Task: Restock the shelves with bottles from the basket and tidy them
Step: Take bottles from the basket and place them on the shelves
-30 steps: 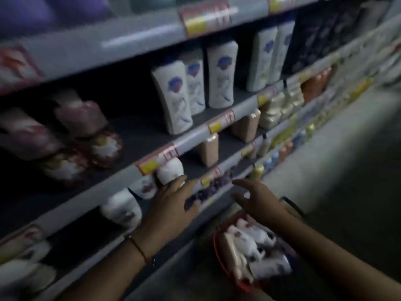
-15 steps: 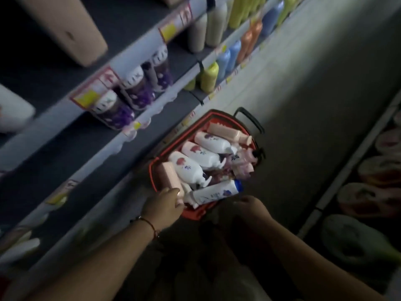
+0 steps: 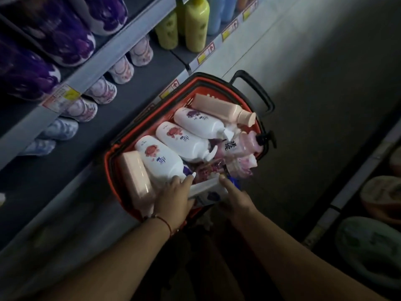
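A red basket (image 3: 152, 109) stands on the floor beside the shelves, filled with several bottles lying on their sides. Three white bottles (image 3: 186, 140) with red and purple emblems lie side by side, with peach bottles (image 3: 221, 107) at the far and near ends. At the basket's near edge lies a white bottle with a blue cap (image 3: 208, 190). My left hand (image 3: 173, 200) holds its left side and my right hand (image 3: 234, 198) holds its right side, fingers curled around it. The grip underneath is hidden.
Shelves (image 3: 86, 68) run along the left with purple-and-white bottles (image 3: 65, 35), pink-patterned bottles (image 3: 121, 70) and yellow-green bottles (image 3: 195, 22) further on. The basket's black handle (image 3: 258, 92) sticks out to the far right. More goods (image 3: 382, 196) sit low on the right. Grey floor lies between.
My view dropped from the upper shelves to the basket. Both hands came down from the shelf edge into the basket and took hold of the blue-capped white bottle.
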The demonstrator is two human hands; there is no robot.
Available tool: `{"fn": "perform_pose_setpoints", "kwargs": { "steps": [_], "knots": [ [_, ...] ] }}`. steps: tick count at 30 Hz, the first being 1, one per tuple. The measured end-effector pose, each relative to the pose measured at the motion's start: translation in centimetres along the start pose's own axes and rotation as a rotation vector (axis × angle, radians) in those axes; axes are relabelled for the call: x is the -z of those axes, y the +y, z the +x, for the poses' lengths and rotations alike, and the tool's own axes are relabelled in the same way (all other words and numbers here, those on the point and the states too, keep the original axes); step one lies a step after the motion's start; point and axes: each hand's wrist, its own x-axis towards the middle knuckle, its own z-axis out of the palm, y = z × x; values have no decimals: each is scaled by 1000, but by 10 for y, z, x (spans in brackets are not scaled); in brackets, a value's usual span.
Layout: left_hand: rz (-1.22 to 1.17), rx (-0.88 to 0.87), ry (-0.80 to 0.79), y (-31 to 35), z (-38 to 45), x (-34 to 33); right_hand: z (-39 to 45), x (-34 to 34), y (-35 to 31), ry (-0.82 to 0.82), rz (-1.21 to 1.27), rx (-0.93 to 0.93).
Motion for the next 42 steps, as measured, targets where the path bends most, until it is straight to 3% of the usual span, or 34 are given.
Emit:
{"fn": "perform_pose_setpoints", "kwargs": {
  "steps": [5,8,14,17,20,24,28,36,42],
  "knots": [
    [-137,11,-99,-5,-8,9,-51,-17,1,92,-149,174],
    [-275,-73,-83,-10,-18,28,-85,-17,-12,97,-227,272],
    [-527,-217,-10,-17,-85,121,-196,-19,-75,-244,-405,304],
    [-571,-273,79,-12,-147,185,-278,-34,-99,-327,-447,438],
    [-677,-313,158,-3,-211,256,-366,-57,-104,-337,-288,575],
    [-835,-285,274,13,-296,338,-466,-87,-88,-360,-150,659],
    [-899,-227,489,14,-349,382,-534,-111,-69,-468,-211,729],
    [-987,-34,788,26,-396,427,-594,-151,-100,-569,-366,840],
    [-991,-49,922,58,-384,476,-594,-173,-163,-647,-487,1012]
  ]
}}
